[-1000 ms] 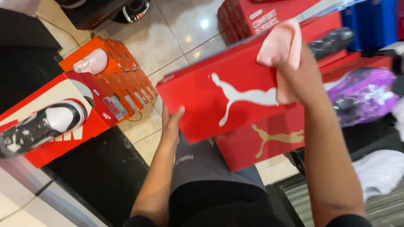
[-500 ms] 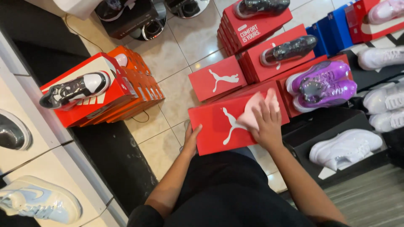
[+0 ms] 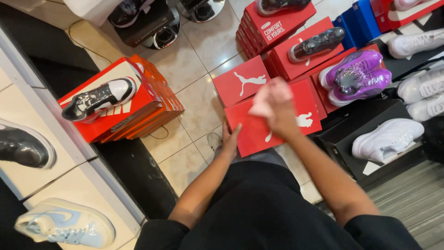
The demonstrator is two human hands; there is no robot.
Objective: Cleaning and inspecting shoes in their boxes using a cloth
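The left hand (image 3: 230, 139) lay flat and open against the left short edge of a red shoebox (image 3: 259, 127), fingers spread along its side, steadying it. The right hand (image 3: 280, 109) was curled around a bunched pink cloth (image 3: 261, 105), pressing it on the lid near the box's far edge (the motion blurred the fingers). The box was closed, so its contents could not be seen; it sat in front of the person's lap, touching a second red box (image 3: 243, 81) behind it. Past its right corner, purple sneakers (image 3: 356, 76) rested on another red box. To the left, bare tiled floor (image 3: 199, 102) separated it from an orange stack topped by a black-and-white sneaker (image 3: 99, 98).
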